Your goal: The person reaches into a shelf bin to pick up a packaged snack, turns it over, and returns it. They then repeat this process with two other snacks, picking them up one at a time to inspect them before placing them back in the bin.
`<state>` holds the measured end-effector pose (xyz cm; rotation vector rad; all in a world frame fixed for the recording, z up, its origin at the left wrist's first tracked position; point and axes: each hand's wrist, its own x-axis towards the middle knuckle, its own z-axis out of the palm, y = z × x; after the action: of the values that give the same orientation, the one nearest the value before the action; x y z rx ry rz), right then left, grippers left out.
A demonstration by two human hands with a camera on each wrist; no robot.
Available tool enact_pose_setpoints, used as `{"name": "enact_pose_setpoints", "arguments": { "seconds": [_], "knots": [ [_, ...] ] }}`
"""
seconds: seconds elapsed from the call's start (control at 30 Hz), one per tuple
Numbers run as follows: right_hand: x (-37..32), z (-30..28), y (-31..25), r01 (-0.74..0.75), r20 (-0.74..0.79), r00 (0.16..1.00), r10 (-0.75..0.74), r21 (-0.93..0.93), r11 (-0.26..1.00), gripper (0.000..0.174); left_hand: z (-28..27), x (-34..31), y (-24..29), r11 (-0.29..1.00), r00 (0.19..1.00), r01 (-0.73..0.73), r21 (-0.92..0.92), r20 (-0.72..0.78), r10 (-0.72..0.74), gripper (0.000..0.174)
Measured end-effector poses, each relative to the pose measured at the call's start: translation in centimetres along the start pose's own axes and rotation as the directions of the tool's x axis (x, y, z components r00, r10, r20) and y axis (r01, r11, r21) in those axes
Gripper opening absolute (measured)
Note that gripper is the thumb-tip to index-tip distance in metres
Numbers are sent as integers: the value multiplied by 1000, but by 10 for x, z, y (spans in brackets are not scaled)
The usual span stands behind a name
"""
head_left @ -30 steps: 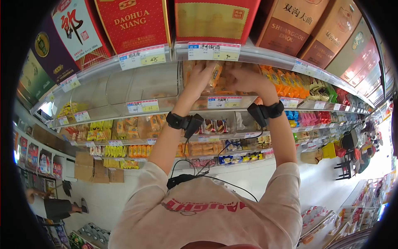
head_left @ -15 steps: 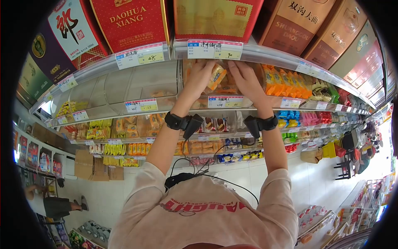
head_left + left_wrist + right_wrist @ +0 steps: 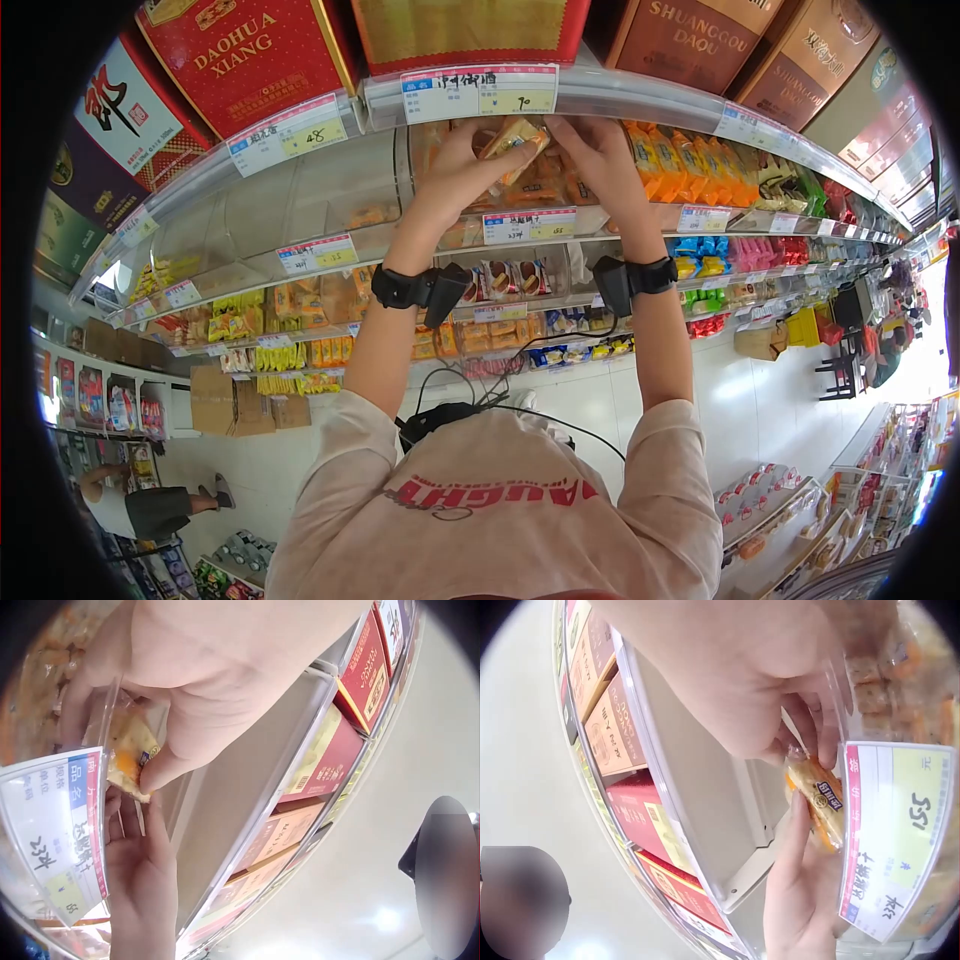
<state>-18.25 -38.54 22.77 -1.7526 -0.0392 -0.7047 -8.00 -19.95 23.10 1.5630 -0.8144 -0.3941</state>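
Note:
In the head view my left hand (image 3: 455,175) holds a small wrapped snack (image 3: 520,132) in clear and orange film, thumb laid along its face. My right hand (image 3: 612,175) meets the packet's other end. Seen from the right wrist, curled fingers pinch the wrapper's tip, while the left thumb presses near the printed label of the packet (image 3: 815,787). Both hands are over a clear-fronted bin of similar orange-wrapped snacks (image 3: 540,190), behind a price tag (image 3: 529,225). From the left wrist, the bin's front lip partly hides the left fingers.
Large boxed bottles, among them a red box (image 3: 235,65), stand on the shelf above, close over my hands. Orange packets (image 3: 690,165) fill the bin to the right. Lower shelves hold more snacks. Another person (image 3: 140,505) is at the far left.
My right hand has come out from deeper in the bin to the packet's end. The left hand has turned the packet up between both hands. The view has shifted toward the right.

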Motion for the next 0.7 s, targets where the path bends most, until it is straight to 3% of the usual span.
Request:
{"name": "enact_pose_setpoints", "arguments": {
  "seconds": [0.03,0.13,0.23,0.33,0.43,0.53,0.63,0.7],
  "knots": [
    [1,1,3,15,-13,1000,-13,117,993,29,0,1,-3,1000,1000,-18,-19,-8,18,66],
    [3,1,5,21,15,1000,-24,128,992,28,0,5,-10,997,999,-52,-57,-11,51,62],
    [3,-1,10,25,-8,1000,-24,100,995,29,-1,5,-7,998,999,-40,-52,20,41,60],
    [4,-5,16,67,-9,998,-67,-43,997,29,-2,5,-7,998,998,-53,-27,27,54,61],
    [2,-7,11,-62,-19,998,62,-28,998,26,0,6,-11,997,996,-79,-10,27,80,61],
    [1,-3,11,-20,-77,997,27,80,997,24,1,8,-16,995,994,-98,1,40,98,60],
    [2,-5,7,-86,-79,993,90,54,995,24,1,10,-19,993,993,-115,-19,31,116,59],
    [3,-6,13,-70,-105,990,93,205,976,27,0,6,-17,993,997,-79,-90,21,81,59]
  ]
}}
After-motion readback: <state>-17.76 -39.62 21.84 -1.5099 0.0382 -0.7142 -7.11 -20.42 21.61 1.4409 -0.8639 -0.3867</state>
